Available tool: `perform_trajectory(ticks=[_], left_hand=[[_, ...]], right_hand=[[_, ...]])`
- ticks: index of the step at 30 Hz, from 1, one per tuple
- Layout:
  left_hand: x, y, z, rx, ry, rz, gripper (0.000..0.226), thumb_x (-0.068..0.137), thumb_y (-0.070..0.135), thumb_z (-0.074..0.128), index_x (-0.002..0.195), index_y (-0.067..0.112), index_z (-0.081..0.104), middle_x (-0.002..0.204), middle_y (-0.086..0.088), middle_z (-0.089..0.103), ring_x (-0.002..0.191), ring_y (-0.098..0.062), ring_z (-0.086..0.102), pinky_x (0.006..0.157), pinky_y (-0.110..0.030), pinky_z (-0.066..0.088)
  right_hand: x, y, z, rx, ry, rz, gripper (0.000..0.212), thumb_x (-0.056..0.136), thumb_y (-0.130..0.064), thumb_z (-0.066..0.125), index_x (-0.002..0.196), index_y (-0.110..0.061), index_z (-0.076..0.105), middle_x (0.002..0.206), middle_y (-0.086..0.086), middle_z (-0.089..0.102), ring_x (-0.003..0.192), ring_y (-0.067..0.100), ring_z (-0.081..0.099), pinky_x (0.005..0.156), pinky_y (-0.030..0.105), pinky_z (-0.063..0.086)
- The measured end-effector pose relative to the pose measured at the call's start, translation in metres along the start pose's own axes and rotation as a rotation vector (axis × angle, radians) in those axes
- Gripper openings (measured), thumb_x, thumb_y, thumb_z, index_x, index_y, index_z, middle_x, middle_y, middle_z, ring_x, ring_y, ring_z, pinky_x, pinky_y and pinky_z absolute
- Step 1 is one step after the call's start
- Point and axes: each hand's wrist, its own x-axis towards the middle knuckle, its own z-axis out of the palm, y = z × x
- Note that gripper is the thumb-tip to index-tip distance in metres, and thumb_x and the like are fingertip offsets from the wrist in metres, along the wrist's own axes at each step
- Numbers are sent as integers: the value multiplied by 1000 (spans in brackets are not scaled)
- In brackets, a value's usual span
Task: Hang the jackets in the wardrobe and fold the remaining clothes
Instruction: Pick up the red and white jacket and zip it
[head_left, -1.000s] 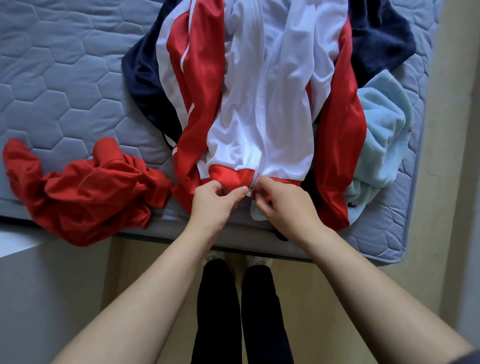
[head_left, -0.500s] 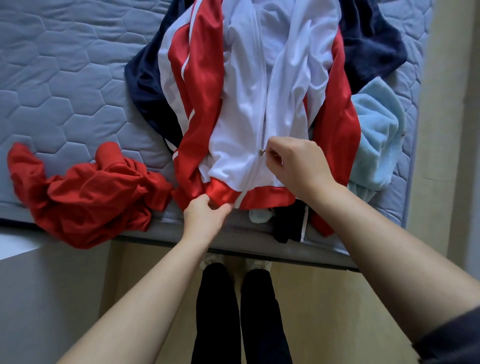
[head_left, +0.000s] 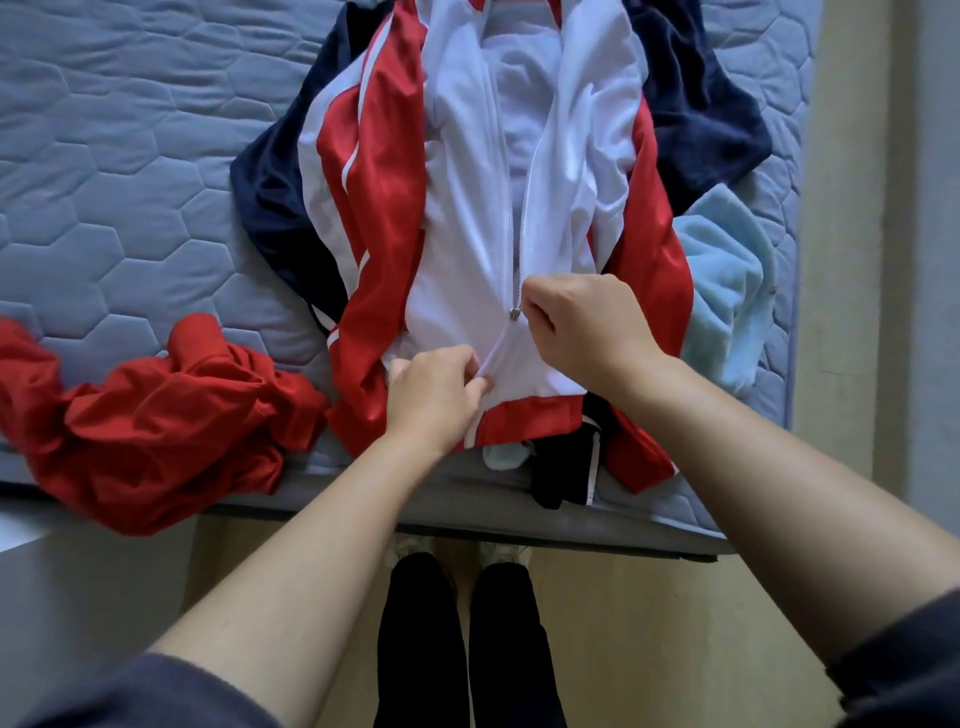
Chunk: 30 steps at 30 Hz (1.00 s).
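At the near edge of the bed (head_left: 135, 208), the left hand (head_left: 436, 397) pinches the front of the jacket (head_left: 457, 270) above its red hem, fingers (head_left: 467, 387) clamped on fabric. Just beyond, the right hand (head_left: 587, 327) pinches the zipper pull (head_left: 515, 313), low on the track. Step in hand: zipping before hanging. The next move likely calls for a steady upward pull against the left-hand anchor.

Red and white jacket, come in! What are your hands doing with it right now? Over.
Left hand pinching jacket fabric near hem. Right hand pinching zipper slider, zip closed partway. Navy garment underneath, nothing blocking zip. Over.
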Motion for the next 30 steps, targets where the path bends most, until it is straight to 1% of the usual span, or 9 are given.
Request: perform_trajectory(ticks=[4, 8, 10, 13, 15, 19, 24, 27, 30], left_hand=[[-8, -30, 5, 158, -114, 20, 23, 90, 37, 60, 74, 23, 52, 74, 5, 59, 83, -23, 59, 87, -37, 35], [-2, -44, -2, 265, -224, 16, 20, 89, 37, 59, 79, 20, 52, 75, 4, 56, 84, -24, 61, 76, -33, 39], [9, -35, -9, 233, -213, 54, 23, 85, 41, 61, 88, 20, 54, 81, 5, 57, 84, -20, 60, 74, -32, 42], [35, -2, -22, 57, -95, 99, 35, 81, 50, 65, 102, 23, 57, 90, 9, 59, 82, -13, 54, 69, -31, 43], [53, 20, -30, 4, -18, 92, 32, 83, 50, 63, 99, 23, 58, 90, 9, 61, 83, -14, 54, 68, -31, 42], [71, 35, -33, 95, 2, 81, 19, 88, 36, 57, 81, 18, 55, 88, -5, 64, 87, -30, 59, 65, -33, 41], [56, 12, -20, 158, -85, 102, 22, 88, 34, 61, 76, 19, 50, 85, -5, 64, 84, -28, 60, 62, -32, 37], [35, -4, -5, 238, -174, 103, 19, 89, 33, 59, 79, 19, 50, 83, -4, 62, 84, -27, 61, 60, -31, 35], [29, -7, -1, 250, -251, 61, 22, 87, 31, 57, 72, 22, 44, 75, 0, 55, 81, -27, 61, 58, -30, 36]], right_hand=[[31, 7, -11, -39, 90, -22, 12, 84, -5, 47, 73, -9, 53, 68, 13, 57, 61, 37, 49, 54, 36, 24], [45, 8, -14, -57, 27, -53, 14, 86, -6, 45, 74, -14, 45, 66, 6, 43, 64, 36, 45, 56, 42, 39], [46, 9, -13, -31, 5, -63, 16, 89, -8, 47, 75, -15, 44, 68, 5, 44, 65, 35, 44, 58, 43, 39], [49, 14, -13, -38, -19, -74, 18, 92, -12, 48, 77, -19, 42, 72, 2, 46, 65, 30, 40, 58, 40, 36], [52, 17, -14, -60, -38, -93, 13, 92, -12, 47, 80, -16, 47, 73, 2, 48, 65, 29, 39, 58, 39, 36], [59, 22, -17, -120, -58, -112, 10, 91, -9, 47, 84, -13, 53, 74, 2, 50, 65, 31, 44, 55, 34, 29], [66, 27, -25, -229, -67, -126, 21, 82, 1, 46, 79, -18, 41, 71, 1, 40, 60, 28, 37, 53, 33, 19], [84, 38, -36, -306, 4, -68, 15, 82, 1, 48, 80, -14, 48, 71, 5, 47, 59, 28, 38, 50, 30, 16], [88, 42, -39, -339, -1, -60, 16, 82, 2, 47, 81, -13, 50, 72, 7, 52, 57, 27, 37, 50, 27, 12]])
